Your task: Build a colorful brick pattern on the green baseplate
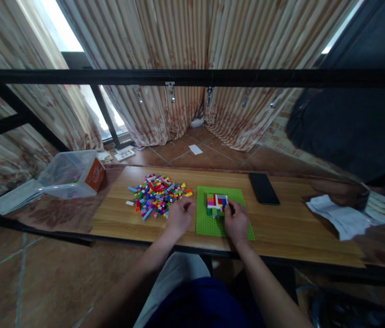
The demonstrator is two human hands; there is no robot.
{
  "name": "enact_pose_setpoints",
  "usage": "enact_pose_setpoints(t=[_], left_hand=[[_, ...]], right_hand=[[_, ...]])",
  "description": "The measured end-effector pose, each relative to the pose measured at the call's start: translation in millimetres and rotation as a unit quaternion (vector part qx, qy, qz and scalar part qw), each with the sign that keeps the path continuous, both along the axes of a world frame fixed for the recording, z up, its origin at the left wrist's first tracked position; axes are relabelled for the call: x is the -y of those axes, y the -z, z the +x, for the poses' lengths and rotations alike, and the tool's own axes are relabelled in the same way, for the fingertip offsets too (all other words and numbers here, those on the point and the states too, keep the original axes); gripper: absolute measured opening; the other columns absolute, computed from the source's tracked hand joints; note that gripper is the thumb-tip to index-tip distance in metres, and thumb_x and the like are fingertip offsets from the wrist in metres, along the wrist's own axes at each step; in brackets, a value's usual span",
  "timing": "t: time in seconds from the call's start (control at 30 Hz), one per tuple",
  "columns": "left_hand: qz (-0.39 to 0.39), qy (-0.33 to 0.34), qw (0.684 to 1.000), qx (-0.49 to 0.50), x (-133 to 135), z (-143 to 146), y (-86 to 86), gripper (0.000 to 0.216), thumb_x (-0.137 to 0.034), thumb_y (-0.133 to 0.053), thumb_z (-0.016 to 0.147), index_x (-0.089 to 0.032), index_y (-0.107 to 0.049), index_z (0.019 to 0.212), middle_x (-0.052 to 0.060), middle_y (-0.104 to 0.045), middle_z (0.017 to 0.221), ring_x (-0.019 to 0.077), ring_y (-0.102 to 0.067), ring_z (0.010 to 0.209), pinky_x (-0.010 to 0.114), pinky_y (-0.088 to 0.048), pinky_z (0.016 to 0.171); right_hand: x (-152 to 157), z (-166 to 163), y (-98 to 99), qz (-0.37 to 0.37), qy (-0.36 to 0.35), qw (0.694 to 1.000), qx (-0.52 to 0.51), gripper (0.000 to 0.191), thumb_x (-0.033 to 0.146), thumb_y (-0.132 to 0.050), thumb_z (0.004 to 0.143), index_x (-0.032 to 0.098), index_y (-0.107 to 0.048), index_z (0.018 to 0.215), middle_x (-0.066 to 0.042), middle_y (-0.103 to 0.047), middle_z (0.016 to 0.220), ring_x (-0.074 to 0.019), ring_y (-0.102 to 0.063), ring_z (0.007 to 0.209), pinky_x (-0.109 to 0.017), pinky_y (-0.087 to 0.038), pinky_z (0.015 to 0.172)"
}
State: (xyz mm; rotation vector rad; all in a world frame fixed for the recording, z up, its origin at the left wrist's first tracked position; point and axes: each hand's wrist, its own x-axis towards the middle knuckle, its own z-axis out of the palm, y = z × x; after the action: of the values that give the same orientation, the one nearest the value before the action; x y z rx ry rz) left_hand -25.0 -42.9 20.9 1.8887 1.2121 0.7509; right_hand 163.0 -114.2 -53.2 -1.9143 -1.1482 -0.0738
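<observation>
A small build of coloured toy bricks [217, 202], with red, white, orange and blue on top and green lower down, sits on a green studded baseplate [206, 224]. My right hand [237, 222] is at the build's right edge, its thumb and fingers curled in; whatever is between the fingertips is hidden. Left of the baseplate, my left hand [180, 215] hovers by the right side of a heap of loose toy bricks [156, 196]. Its fingers are bent together in a pinch, and anything in them is too small to name.
A black phone [264, 188] lies right of the baseplate on the wooden table [291, 228]. Crumpled white paper [337, 217] is at the right end. A clear plastic bin [69, 175] with an orange label stands beyond the left end. A black metal bar [192, 77] crosses behind.
</observation>
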Motion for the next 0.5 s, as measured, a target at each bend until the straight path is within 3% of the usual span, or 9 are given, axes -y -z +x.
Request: enact_pose_setpoints(t=[0.27,0.5], left_hand=[[-0.024,-0.095,0.995,0.031,9.4,-81.7,24.0,0.014,-0.027,-0.054,0.083,-0.019,-0.064,0.086,0.001,-0.068,0.081,0.0146,-0.062,0.076,0.025,-0.048,0.071],[-0.001,-0.104,0.993,-0.057,12.6,-92.2,33.8,0.012,-0.018,-0.055,0.08,-0.019,-0.064,0.089,0.002,-0.067,0.085,0.0145,-0.063,0.077,0.025,-0.05,0.071]], right_hand=[[2.6,2.0,2.4,0.003,-0.005,1.0,0.017,0.037,0.036,-0.042,0.089,0.012,-0.066,0.104,-0.016,-0.069,0.098,-0.0258,-0.06,0.093,-0.041,-0.044,0.088],[4.5,5.6,6.3,-0.001,-0.008,1.0,0.018,0.039,0.04,-0.043,0.088,0.013,-0.066,0.103,-0.014,-0.069,0.095,-0.0256,-0.061,0.09,-0.041,-0.045,0.086]])
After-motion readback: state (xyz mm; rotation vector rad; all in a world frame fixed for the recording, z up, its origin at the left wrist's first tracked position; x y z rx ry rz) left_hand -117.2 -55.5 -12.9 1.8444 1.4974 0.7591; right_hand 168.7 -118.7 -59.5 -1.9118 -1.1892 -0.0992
